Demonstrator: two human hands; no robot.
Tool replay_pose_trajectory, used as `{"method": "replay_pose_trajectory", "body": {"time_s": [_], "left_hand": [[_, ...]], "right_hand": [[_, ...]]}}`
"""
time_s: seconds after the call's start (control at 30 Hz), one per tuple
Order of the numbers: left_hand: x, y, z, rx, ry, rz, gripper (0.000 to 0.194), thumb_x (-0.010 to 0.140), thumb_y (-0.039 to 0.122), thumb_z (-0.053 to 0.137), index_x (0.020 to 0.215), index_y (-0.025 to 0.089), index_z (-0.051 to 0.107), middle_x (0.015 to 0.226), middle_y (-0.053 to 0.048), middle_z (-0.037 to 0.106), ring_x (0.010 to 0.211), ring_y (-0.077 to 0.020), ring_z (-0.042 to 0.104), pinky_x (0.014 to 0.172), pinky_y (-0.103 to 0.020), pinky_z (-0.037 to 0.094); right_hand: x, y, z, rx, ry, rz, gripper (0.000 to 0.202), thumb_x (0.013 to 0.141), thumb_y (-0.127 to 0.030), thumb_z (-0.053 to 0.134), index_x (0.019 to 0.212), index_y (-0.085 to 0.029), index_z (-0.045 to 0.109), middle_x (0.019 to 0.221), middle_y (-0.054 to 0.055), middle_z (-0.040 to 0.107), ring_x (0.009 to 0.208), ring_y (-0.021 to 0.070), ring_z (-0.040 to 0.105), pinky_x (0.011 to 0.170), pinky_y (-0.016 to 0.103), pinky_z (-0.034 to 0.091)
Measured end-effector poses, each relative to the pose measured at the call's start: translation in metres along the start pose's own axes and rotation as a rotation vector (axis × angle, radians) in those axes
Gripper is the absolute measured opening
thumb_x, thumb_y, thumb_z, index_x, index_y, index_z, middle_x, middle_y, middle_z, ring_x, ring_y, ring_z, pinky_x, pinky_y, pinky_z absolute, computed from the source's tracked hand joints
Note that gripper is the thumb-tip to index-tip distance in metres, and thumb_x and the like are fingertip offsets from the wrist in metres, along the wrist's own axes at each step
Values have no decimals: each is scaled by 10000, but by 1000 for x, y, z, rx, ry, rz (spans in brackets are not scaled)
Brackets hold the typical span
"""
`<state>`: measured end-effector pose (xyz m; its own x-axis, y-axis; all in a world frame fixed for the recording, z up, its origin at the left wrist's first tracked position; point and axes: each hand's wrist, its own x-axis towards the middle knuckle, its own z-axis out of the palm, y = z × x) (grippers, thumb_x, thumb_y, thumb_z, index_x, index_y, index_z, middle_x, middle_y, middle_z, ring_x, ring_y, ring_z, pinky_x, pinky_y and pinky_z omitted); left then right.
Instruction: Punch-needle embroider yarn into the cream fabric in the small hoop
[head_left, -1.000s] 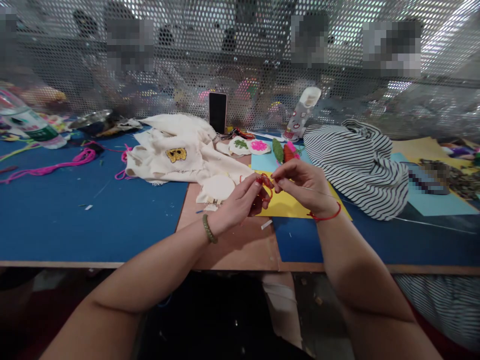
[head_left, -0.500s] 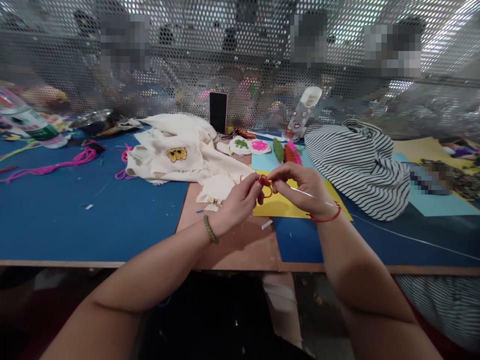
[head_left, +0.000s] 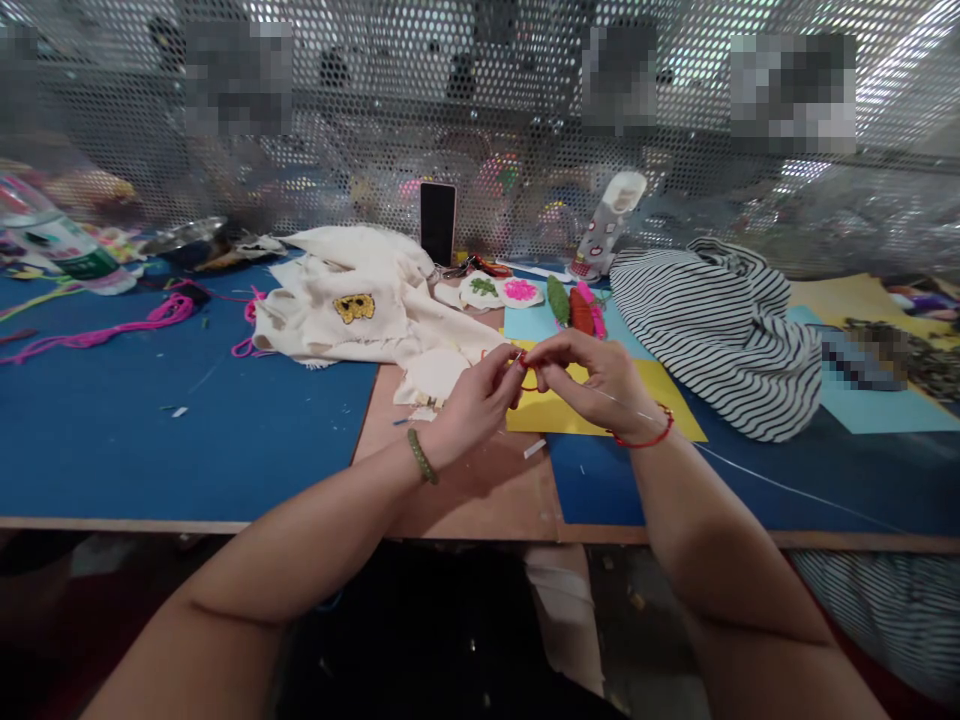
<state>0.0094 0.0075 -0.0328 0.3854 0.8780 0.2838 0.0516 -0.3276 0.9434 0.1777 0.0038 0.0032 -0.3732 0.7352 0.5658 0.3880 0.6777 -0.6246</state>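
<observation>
The red yarn (head_left: 525, 362) at the centre of the head view, worked between two bare hands above the counter (head_left: 187, 440). The left hand (head_left: 484, 392) pinches it between thumb and forefinger, the other fingers curled beneath. The right hand (head_left: 589, 372) has thumb and forefinger pressed together, apparently on a thin pale shaft (head_left: 637, 411) that slants back across the palm; the tip is too small for me to make out.

As I judge it from my remote post, this step is done well with the left pinch close to the working point, the right fingertips moving in short strokes and the pull even and light. The small loop hanging between the hands should be left slack enough not to tighten. I would also watch the pale cord (head_left: 787, 482) lying to the right, lest it catch under the right forearm; whether it joins the shaft I cannot tell.

The red yarn lies at the left fingertips, immediately left of the right fingertips, and is raised above the yellow sheet (head_left: 559, 412). Farther out, the white cloth (head_left: 382, 290) lies beyond the left hand, the green bundle (head_left: 556, 298) and the orange bundle (head_left: 580, 310) just beyond the right, and the striped cloth (head_left: 720, 330) to its right.
</observation>
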Motion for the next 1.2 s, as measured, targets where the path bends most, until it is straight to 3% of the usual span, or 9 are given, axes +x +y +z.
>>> {"method": "replay_pose_trajectory", "body": {"time_s": [0.2,0.77,0.93,1.2], "left_hand": [[3,-2,-1,-89,-7,-37,295,975,418,422,827,179,512,620,32,482,539,-78,446,513,-206,352],[0,-1,-1,-20,-34,-25,334,973,461,411,870,170,538,646,22,498,555,-83,449,522,-208,363],[0,-1,-1,-65,-11,-46,317,953,479,453,973,179,553,627,35,489,531,-86,442,493,-204,349],[3,6,-3,-91,14,-52,315,941,455,475,823,169,537,598,29,502,522,-79,465,499,-199,365]], "right_hand": [[0,-2,-1,18,-4,-25,179,856,-102,534,916,-200,671,709,-5,671,608,106,622,567,240,487],[1,-1,-1,155,-26,54,142,849,-111,551,914,-190,650,655,-21,639,583,99,628,588,240,524],[1,-2,0,174,-35,76,121,855,-134,562,913,-198,648,641,-18,620,575,114,629,586,266,537],[0,-1,-1,158,-41,88,125,857,-148,563,923,-206,651,656,-11,625,589,123,629,600,284,541]]}}
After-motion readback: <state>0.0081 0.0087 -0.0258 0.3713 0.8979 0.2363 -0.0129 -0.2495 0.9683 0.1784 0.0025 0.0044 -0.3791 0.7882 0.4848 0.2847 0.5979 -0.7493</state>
